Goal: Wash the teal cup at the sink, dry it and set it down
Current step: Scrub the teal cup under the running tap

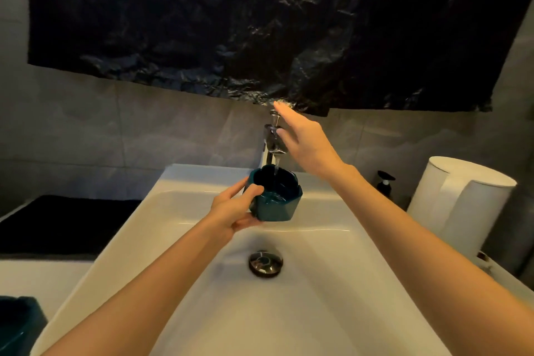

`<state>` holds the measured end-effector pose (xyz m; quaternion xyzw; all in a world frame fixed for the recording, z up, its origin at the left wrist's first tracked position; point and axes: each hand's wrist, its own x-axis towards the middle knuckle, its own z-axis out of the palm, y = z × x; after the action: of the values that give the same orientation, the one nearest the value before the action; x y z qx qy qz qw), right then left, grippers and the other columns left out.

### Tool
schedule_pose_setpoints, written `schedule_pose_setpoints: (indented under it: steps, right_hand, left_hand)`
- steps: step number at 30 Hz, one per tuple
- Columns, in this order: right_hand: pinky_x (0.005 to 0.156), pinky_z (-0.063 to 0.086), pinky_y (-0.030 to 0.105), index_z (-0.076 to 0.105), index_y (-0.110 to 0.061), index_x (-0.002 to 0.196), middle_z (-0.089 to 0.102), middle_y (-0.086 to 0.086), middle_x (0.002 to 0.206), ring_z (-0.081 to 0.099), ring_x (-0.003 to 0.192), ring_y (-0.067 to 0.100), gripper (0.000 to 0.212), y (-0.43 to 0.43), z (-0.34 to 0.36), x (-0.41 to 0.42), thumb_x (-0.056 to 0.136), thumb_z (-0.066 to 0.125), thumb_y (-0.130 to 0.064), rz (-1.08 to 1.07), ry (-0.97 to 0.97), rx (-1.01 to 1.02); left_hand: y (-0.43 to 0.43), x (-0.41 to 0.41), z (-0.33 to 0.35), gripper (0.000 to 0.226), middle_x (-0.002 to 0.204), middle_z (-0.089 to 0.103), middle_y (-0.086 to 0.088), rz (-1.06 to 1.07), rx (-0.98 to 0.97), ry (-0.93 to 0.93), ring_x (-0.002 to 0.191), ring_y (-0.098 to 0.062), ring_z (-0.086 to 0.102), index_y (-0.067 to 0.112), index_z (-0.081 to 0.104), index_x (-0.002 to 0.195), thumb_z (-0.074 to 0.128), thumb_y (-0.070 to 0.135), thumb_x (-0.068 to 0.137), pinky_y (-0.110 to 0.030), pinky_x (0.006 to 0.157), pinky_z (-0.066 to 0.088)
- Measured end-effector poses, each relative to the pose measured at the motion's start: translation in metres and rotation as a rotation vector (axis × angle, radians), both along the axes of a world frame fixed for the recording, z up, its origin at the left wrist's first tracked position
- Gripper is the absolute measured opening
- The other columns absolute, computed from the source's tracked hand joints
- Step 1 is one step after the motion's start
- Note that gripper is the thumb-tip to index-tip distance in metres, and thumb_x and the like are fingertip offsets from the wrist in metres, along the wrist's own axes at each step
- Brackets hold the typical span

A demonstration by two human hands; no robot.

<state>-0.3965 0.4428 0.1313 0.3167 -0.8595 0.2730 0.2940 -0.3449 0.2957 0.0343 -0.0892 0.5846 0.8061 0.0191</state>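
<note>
My left hand (235, 208) grips the teal cup (276, 199) by its left side and holds it upright over the white sink (332, 312), under the chrome faucet (273, 139). A thin stream of water runs from the spout into the cup. My right hand (303, 141) is raised at the faucet with fingers straight, its fingertips at the faucet's top lever. Part of the faucet is hidden behind that hand.
A chrome drain plug (265, 263) sits in the basin's middle. Two white paper-towel rolls (462, 202) and a dark pump bottle (385, 183) stand at the right. A black mat (63, 225) lies at the left; another teal object (14, 324) is at the bottom-left corner. Black plastic sheeting (260, 23) hangs above.
</note>
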Motion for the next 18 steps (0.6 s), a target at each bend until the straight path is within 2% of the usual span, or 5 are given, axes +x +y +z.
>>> schedule_pose_setpoints:
  steps: [5,8,11,15,18]
  right_hand:
    - [0.104,0.042,0.029,0.06,-0.011,0.127,0.062,0.006,0.127,0.056,0.119,0.02,0.04,0.025,-0.056,0.029,0.092,0.046,0.002,-0.108,-0.015,-0.114]
    - [0.112,0.033,0.04,0.06,-0.015,0.128,0.056,0.005,0.136,0.041,0.135,0.023,0.046,0.027,-0.081,0.048,0.087,0.047,0.003,-0.05,-0.146,0.116]
    - [0.118,0.017,0.045,0.055,-0.018,0.133,0.049,0.002,0.143,0.023,0.144,0.025,0.052,0.024,-0.091,0.06,0.084,0.052,-0.001,-0.021,-0.069,0.411]
    - [0.107,0.038,0.046,0.059,-0.018,0.123,0.055,0.0,0.134,0.044,0.127,0.028,0.042,0.016,-0.09,0.056,0.083,0.052,-0.008,-0.038,-0.074,0.538]
    - [0.12,0.003,0.038,0.048,-0.019,0.137,0.046,-0.004,0.145,0.038,0.135,0.02,0.054,0.017,-0.091,0.042,0.084,0.061,-0.022,-0.005,0.096,0.668]
  left_hand:
    - [-0.005,0.002,0.0,0.045,0.13,0.054,-0.013,0.058,-0.079,0.072,0.111,-0.032,0.057,0.025,0.057,0.128,0.066,0.015,0.085,-0.045,0.073,0.059]
    - [-0.005,0.009,0.004,0.046,0.128,0.055,-0.015,0.089,-0.118,0.097,0.104,-0.033,0.061,0.026,0.056,0.128,0.066,0.014,0.085,-0.042,0.072,0.059]
    - [-0.001,0.011,0.009,0.046,0.125,0.056,-0.014,0.092,-0.147,0.13,0.098,-0.031,0.063,0.025,0.055,0.13,0.064,0.012,0.087,-0.037,0.063,0.059]
    - [0.001,0.008,0.012,0.041,0.124,0.058,-0.015,0.025,-0.203,0.167,0.1,-0.032,0.064,0.028,0.057,0.126,0.064,0.015,0.087,-0.04,0.07,0.059]
    - [0.004,0.004,0.01,0.041,0.123,0.059,-0.014,-0.053,-0.223,0.167,0.101,-0.033,0.064,0.028,0.055,0.128,0.061,0.016,0.089,-0.044,0.08,0.057]
